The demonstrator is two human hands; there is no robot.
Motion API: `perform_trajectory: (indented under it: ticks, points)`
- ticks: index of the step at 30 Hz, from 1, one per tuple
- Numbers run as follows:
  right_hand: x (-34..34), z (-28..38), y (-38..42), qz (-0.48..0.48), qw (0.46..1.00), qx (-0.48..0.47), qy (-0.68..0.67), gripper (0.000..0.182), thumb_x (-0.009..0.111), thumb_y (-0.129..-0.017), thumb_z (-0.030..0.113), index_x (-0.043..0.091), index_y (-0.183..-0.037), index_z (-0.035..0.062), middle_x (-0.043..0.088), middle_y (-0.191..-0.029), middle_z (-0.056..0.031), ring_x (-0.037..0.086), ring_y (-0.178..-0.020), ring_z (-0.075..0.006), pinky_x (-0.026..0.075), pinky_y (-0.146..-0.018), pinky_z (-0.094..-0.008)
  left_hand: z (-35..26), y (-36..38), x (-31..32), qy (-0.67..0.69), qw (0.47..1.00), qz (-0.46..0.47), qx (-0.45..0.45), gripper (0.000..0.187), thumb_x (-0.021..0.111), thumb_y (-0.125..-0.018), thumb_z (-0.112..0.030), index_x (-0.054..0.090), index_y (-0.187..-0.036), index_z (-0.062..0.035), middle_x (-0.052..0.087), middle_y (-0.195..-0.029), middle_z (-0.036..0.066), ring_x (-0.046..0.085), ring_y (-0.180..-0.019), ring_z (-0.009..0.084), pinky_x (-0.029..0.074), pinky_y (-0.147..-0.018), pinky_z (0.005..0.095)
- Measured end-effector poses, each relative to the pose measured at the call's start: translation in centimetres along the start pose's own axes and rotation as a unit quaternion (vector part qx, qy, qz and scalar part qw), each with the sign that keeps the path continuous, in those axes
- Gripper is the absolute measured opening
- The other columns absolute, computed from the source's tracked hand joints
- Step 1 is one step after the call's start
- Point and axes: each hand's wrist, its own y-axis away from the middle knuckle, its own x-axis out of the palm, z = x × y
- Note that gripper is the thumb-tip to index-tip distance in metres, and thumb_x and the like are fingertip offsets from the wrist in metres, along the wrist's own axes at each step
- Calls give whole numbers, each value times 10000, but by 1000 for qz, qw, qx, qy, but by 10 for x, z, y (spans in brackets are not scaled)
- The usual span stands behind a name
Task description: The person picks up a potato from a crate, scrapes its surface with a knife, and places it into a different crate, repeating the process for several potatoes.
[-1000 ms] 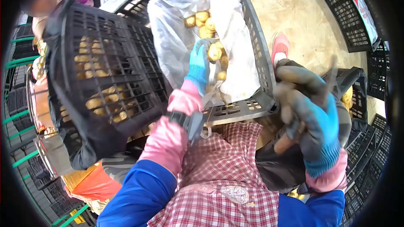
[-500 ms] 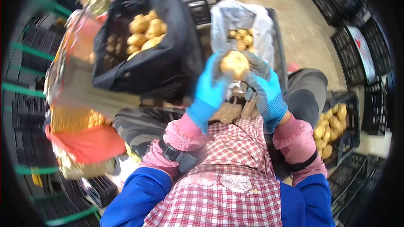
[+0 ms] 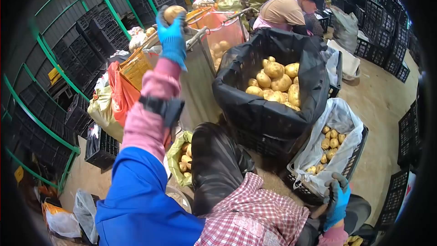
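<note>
My left hand (image 3: 173, 34), in a blue glove with grey fingers, is raised at the upper left and closed around a potato (image 3: 174, 14). It is over the side of a large net bag (image 3: 198, 91) hung on poles. My right hand (image 3: 337, 200), gloved alike, is low at the right by my knee, its fingers curled; what they hold, if anything, I cannot make out. Just beyond it stands a crate lined with clear plastic (image 3: 350, 114), with small potatoes (image 3: 331, 142) inside. A black-lined crate (image 3: 273, 125) ahead holds larger potatoes (image 3: 281, 82).
An open yellow-green sack (image 3: 175, 166) of potatoes stands by my left leg. Orange and red bags (image 3: 123, 93) hang at the left, near green rails (image 3: 57, 73). A co-worker (image 3: 284, 11) bends forward behind the black-lined crate. Stacked black crates (image 3: 382, 27) line the right.
Both hands were together around a potato before my lap. My left hand has carried a potato up and left; my right hand has dropped to the lower right. The view has turned left and up.
</note>
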Motion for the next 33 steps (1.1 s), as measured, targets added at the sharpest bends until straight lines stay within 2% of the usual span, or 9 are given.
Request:
perform_trajectory:
  ticks: [3, 5, 9, 12, 16, 23, 25, 30, 33]
  points:
    - [-36, -2, -17, -29, 999, -2, 17, 278, 638, -935, 184, 604, -1179, 55, 660, -852, -57, 553, -550, -98, 428, -440, -230, 80, -109, -56, -265, 936, -13, 230, 586, 786, -801, -158, 515, -1314, -80, 649, -994, 106, 654, -840, 258, 574, -777, 394]
    - [-77, -16, -38, -31, 999, 10, -8, 228, 645, -914, 140, 650, -1128, 61, 675, -891, -50, 634, -693, -151, 519, -597, -287, 86, -159, -74, -651, 758, 19, 41, 715, 770, -798, -295, 497, -1383, 12, 647, -1201, 188, 648, -1013, 304, 523, -886, 419]
    - [-88, 50, -34, -129, 988, -1, 88, 398, 638, -899, 131, 573, -1264, -11, 600, -895, -24, 561, -814, -97, 482, -708, -247, -53, 126, 123, -217, 921, 215, 242, 349, 546, -980, -80, 557, -1303, 52, 609, -1296, 159, 592, -1159, 225, 501, -952, 353]
    - [-120, 44, -42, -115, 987, 9, 113, 419, 674, -860, 103, 576, -1250, -18, 606, -932, -13, 578, -840, -92, 488, -732, -248, -62, 321, 181, -280, 680, 599, 317, 304, 627, -863, -108, 676, -1137, 16, 620, -1267, 213, 607, -1152, 325, 484, -953, 420]
    - [-128, 42, -41, -64, 981, 56, 177, 432, 715, -824, 102, 587, -1216, -26, 630, -978, -55, 603, -885, -125, 502, -774, -275, 98, 529, 249, -56, 716, 685, -120, 323, 639, -848, -81, 635, -1167, -31, 640, -1134, 190, 619, -1048, 365, 493, -907, 425]
    - [-149, 54, -44, -22, 964, 10, 264, 295, 702, -810, 63, 642, -1089, -14, 627, -1118, -117, 599, -992, -188, 480, -873, -317, 270, 704, 268, -456, 363, 794, -172, 514, 641, -837, -240, 499, -1314, -109, 584, -1227, 258, 619, -1120, 435, 507, -959, 472]
    - [-154, 54, -46, -31, 958, -16, 284, 312, 708, -806, 62, 644, -1101, -19, 632, -1110, -119, 607, -958, -179, 485, -851, -307, 312, 740, 240, -405, 446, 775, -189, 568, 669, -808, -246, 517, -1283, 26, 599, -1210, 265, 607, -1102, 464, 492, -961, 500]
    - [-143, 60, -41, -88, 974, 51, 201, 306, 677, -851, 31, 639, -1148, -34, 662, -1068, -82, 599, -887, -105, 492, -794, -246, 265, 671, 270, -167, 676, 579, -425, 534, 721, -865, -454, 570, -1128, -15, 670, -886, 122, 668, -687, 230, 545, -602, 296]
    - [-131, 58, -44, -73, 971, 76, 216, 351, 684, -870, 15, 632, -1217, -8, 680, -1044, -52, 600, -916, -84, 500, -808, -241, 167, 571, 295, 41, 589, 497, -636, 540, 582, -956, -538, 588, -1128, -27, 660, -901, 90, 579, -551, 136, 448, -452, 242]
